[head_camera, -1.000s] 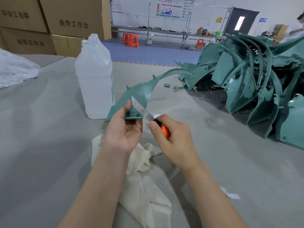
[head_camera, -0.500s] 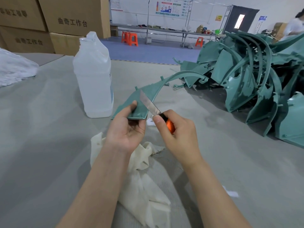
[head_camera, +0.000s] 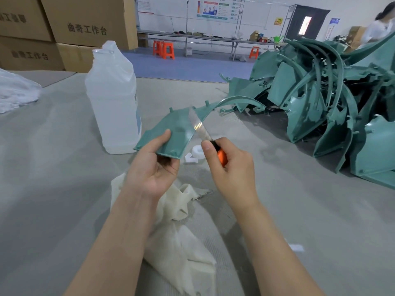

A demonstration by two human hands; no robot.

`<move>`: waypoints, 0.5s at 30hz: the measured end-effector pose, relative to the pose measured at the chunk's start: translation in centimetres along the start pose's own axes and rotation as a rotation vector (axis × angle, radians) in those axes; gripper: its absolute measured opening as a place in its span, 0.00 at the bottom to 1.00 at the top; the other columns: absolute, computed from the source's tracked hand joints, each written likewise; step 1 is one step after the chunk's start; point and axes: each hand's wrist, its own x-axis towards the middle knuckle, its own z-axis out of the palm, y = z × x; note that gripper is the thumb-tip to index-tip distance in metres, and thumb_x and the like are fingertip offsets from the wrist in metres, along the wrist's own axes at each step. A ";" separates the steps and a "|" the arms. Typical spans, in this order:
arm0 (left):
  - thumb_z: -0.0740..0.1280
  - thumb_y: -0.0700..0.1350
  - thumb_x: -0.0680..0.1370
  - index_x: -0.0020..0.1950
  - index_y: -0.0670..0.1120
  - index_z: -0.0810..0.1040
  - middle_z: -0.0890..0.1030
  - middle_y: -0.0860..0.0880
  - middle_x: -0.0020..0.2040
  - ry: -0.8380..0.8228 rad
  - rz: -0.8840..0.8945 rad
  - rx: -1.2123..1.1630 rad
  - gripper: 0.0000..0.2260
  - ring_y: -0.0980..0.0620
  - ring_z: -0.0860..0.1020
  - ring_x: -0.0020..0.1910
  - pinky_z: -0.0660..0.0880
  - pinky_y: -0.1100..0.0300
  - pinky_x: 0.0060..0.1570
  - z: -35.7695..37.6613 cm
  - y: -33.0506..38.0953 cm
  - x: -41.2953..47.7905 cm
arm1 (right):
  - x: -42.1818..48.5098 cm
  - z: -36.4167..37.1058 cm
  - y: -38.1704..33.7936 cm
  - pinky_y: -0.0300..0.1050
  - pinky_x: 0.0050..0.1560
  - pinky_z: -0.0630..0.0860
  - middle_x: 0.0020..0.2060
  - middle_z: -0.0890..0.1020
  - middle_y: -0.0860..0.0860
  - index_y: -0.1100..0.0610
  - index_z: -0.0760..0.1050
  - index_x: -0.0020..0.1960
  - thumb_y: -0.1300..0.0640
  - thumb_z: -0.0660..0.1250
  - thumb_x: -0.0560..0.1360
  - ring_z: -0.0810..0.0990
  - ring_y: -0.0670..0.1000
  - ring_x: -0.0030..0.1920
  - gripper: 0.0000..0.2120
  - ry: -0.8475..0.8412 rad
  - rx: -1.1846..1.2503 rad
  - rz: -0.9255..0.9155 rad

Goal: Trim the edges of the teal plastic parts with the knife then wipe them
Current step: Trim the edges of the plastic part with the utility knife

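Fingers (head_camera: 171, 166) of L hand (head_camera: 152, 169) pinch the teal part (head_camera: 177, 129) at 12 o'clock over the counter (head_camera: 64, 189), R hand (head_camera: 232, 167) wrapped on the knife (head_camera: 201, 129), blade on its 3 o'clock edge; a hard push slipping toward 9 o'clock could nick L thumb.

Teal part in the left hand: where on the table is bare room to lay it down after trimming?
The table is bare left of the cream cloth, in front of the plastic bottle, and between the cloth and the pile of teal parts. It is crowded beyond the cloth, at the tape roll.
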 end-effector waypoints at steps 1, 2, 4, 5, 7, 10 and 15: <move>0.66 0.36 0.76 0.55 0.40 0.78 0.82 0.45 0.56 -0.001 0.001 0.003 0.09 0.51 0.81 0.56 0.79 0.59 0.50 0.0 0.0 0.0 | 0.1 -0.1 0.1 0.42 0.31 0.62 0.25 0.71 0.41 0.49 0.71 0.36 0.35 0.55 0.74 0.66 0.48 0.27 0.20 0.009 -0.001 0.009; 0.66 0.36 0.76 0.55 0.40 0.79 0.83 0.46 0.55 -0.002 0.002 0.006 0.09 0.51 0.82 0.53 0.79 0.59 0.50 0.0 -0.1 0.0 | 0.1 -0.2 0.2 0.43 0.31 0.62 0.25 0.71 0.41 0.48 0.71 0.36 0.35 0.55 0.74 0.66 0.48 0.27 0.20 0.016 -0.002 0.016; 0.66 0.36 0.76 0.53 0.41 0.79 0.84 0.46 0.51 -0.008 0.003 0.016 0.07 0.52 0.83 0.48 0.80 0.61 0.47 0.0 -0.2 0.0 | 0.3 -0.4 0.4 0.42 0.31 0.61 0.25 0.72 0.40 0.46 0.68 0.34 0.34 0.54 0.74 0.67 0.47 0.27 0.18 0.024 -0.009 0.029; 0.66 0.36 0.76 0.51 0.41 0.79 0.84 0.46 0.50 -0.011 0.004 0.022 0.06 0.52 0.83 0.46 0.80 0.62 0.46 0.1 -0.2 -0.1 | 0.3 -0.4 0.4 0.41 0.31 0.61 0.25 0.72 0.40 0.44 0.67 0.34 0.34 0.54 0.74 0.68 0.47 0.27 0.18 0.029 -0.014 0.034; 0.66 0.36 0.76 0.50 0.41 0.79 0.84 0.46 0.47 -0.021 0.010 0.030 0.05 0.52 0.84 0.43 0.81 0.63 0.42 0.0 -0.1 -0.1 | 0.3 -0.4 0.4 0.40 0.30 0.61 0.26 0.72 0.40 0.43 0.66 0.34 0.34 0.54 0.74 0.68 0.46 0.28 0.17 0.033 -0.020 0.039; 0.66 0.36 0.75 0.50 0.42 0.79 0.85 0.47 0.45 -0.034 0.023 0.048 0.05 0.52 0.84 0.42 0.81 0.63 0.40 -0.2 0.1 -0.2 | 0.4 -0.4 0.4 0.38 0.30 0.60 0.25 0.72 0.39 0.43 0.65 0.33 0.37 0.57 0.76 0.68 0.45 0.27 0.17 0.050 -0.015 0.056; 0.67 0.37 0.74 0.50 0.44 0.80 0.85 0.49 0.45 -0.066 0.029 0.122 0.07 0.53 0.84 0.42 0.80 0.63 0.37 -0.3 0.1 -0.2 | 1.1 -1.4 1.6 0.35 0.28 0.61 0.22 0.68 0.43 0.44 0.61 0.30 0.42 0.60 0.79 0.65 0.45 0.26 0.20 0.131 0.019 0.167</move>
